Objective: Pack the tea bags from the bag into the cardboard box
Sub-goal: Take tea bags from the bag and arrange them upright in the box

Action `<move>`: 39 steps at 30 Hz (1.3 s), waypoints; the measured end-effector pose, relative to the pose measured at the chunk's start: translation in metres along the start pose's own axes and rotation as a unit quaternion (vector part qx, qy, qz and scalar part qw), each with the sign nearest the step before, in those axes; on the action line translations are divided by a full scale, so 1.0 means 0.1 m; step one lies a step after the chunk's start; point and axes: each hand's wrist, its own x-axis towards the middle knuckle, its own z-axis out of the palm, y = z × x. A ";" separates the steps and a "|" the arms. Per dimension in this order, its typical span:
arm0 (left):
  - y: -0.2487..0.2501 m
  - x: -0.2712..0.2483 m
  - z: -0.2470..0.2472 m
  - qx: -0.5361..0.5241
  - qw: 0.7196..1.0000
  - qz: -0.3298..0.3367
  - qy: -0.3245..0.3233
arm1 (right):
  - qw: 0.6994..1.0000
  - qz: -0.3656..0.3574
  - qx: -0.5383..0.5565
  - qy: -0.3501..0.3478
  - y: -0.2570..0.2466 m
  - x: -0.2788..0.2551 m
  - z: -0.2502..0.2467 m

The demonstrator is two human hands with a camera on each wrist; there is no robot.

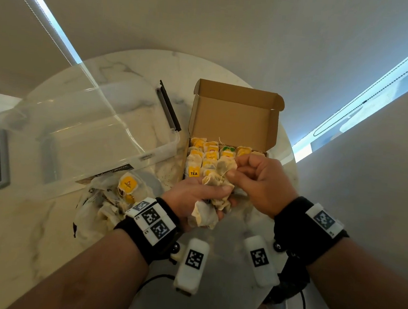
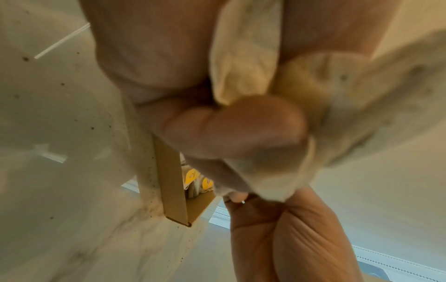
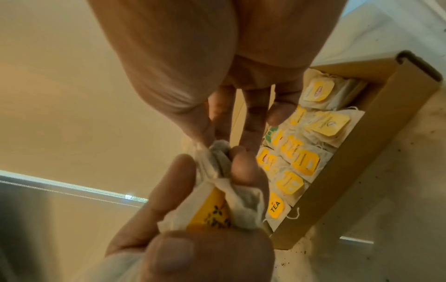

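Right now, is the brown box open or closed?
Open. The cardboard box has its lid flap standing up at the back, and rows of tea bags with yellow tags show inside.

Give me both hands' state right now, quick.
Left hand: holding a crumpled bunch of pale paper tea bags.
Right hand: fingers pinching one tea bag off that bunch.

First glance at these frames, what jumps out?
The two hands meeting mid-frame: the left hand grips a crumpled clump of tea bags while the right hand pinches one off its top. Just behind them, the open cardboard box holds rows of yellow-tagged bags, lid up. On the left of the marble table lies the plastic bag with more.
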 end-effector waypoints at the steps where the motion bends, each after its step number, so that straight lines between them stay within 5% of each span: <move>1: -0.01 0.00 -0.01 -0.008 1.000 0.002 -0.012 | 1.000 -0.005 0.000 0.013 0.00 0.00 0.00; 6: 0.00 0.02 -0.08 -0.087 0.994 -0.044 -0.040 | 0.983 0.057 0.165 0.050 -0.06 0.04 0.00; 12: 0.00 0.05 -0.20 -0.085 0.994 -0.065 0.005 | 0.904 0.135 0.401 0.067 -0.15 0.08 -0.09; 20: -0.01 -0.02 -0.31 -0.130 0.986 -0.108 0.005 | 0.865 0.133 0.477 0.083 -0.23 0.06 -0.20; 27: -0.01 -0.05 -0.46 -0.001 0.988 0.078 0.134 | 0.900 0.122 0.407 0.092 -0.30 -0.01 -0.25; 34: 0.38 -0.24 0.04 0.115 0.965 0.226 0.068 | 0.944 0.095 0.315 0.033 -0.23 -0.13 -0.06; 39: 0.39 -0.18 0.24 0.210 0.929 0.270 0.142 | 0.955 0.045 0.292 -0.023 -0.22 -0.18 0.07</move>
